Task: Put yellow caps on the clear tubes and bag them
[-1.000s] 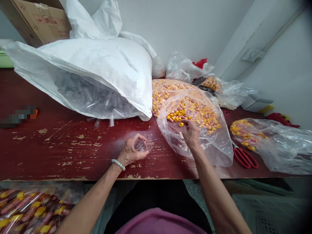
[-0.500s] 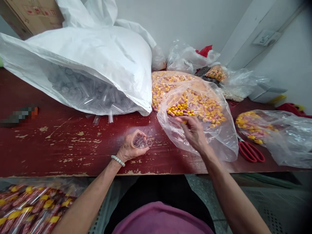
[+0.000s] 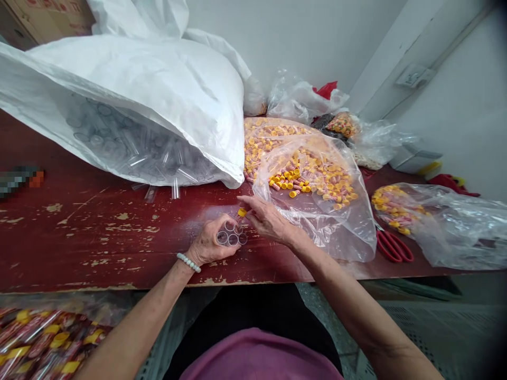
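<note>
Several clear tubes (image 3: 232,239) stand bundled with their round mouths up, and my left hand (image 3: 209,240) is wrapped round them. Above the rear tubes, my right hand (image 3: 265,217) pinches a small yellow-capped piece (image 3: 241,212). Behind and to the right, an open clear plastic bag (image 3: 356,232) holds a heap of yellow-capped pieces (image 3: 332,182). A big white sack (image 3: 158,79) lies open at the left with many clear tubes (image 3: 114,140) inside. One tube (image 3: 175,188) sticks out at its mouth.
Red-handled scissors (image 3: 394,246) and another bag of yellow-capped pieces (image 3: 400,208) lie at the right of the worn red table (image 3: 119,237). More filled bags stand by the wall. Filled, yellow-capped tubes (image 3: 43,338) are at the lower left. A pixelated object rests at the far left.
My right hand has moved left from the bag of pieces to the tubes, with a yellow-capped piece in its fingers. The tubes in my left hand now show their mouths more upright. The view has shifted slightly.
</note>
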The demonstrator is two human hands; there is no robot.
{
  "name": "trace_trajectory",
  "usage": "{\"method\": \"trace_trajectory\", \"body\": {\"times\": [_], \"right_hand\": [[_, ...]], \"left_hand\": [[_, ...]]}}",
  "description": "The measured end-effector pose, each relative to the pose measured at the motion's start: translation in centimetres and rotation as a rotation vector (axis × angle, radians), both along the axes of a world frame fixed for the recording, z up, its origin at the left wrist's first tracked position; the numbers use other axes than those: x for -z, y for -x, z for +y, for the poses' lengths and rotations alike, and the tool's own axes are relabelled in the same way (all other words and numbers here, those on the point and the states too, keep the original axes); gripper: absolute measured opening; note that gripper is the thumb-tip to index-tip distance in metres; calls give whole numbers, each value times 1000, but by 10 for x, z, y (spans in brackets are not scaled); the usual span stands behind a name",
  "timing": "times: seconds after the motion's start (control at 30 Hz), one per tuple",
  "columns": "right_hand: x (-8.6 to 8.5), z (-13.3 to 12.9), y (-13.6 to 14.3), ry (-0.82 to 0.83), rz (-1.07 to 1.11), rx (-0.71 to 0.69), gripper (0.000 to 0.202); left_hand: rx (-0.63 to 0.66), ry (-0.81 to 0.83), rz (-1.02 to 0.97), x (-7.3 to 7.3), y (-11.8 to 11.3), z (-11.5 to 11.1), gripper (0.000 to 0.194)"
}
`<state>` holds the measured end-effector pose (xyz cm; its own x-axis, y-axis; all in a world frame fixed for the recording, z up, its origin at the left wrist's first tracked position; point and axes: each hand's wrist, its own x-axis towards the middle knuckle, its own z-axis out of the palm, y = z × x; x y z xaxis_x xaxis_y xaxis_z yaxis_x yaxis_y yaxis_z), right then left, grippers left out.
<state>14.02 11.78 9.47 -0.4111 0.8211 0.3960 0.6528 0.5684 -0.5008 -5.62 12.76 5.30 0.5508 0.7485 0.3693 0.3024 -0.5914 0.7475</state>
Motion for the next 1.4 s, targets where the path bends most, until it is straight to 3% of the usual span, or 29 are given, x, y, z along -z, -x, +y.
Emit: {"method": "trace_trajectory", "body": {"times": [0.13,0.3,0.5,0.57,0.73,0.83,0.97,1.13,1.2,1.3,1.4], "right_hand": [[15,-3,6,6,93,138,44],[33,-9,17,23,145,167,47],[21,-13,25,-19,-25,131,48],[12,-12,10,-38,-111,186,46],[4,6,-66,-8,-139,668,35],[15,20,-104,103,-174,715,31],[28,31,-121,161,-125,725,26],[16,9,-88,130,124,777,34],[3,-12,-59,194,461,622,36],[-12,-44,-13,474,997,326,30],[-17,-61,18,702,1173,254,26]], "left_hand": [[-19,-33,-9,1,0,0,31],[-2,12,-29,2,0,-1,31],[-22,-13,-23,3,2,0,32],[-31,7,-36,2,1,0,33],[-28,44,-98,2,-2,0,33],[-34,68,-103,4,-1,1,35],[-33,100,-115,10,0,2,37],[-47,95,-124,9,0,2,38],[-48,90,-116,8,0,2,38],[-48,74,-95,7,1,2,38],[-54,60,-85,8,0,2,38]]}}
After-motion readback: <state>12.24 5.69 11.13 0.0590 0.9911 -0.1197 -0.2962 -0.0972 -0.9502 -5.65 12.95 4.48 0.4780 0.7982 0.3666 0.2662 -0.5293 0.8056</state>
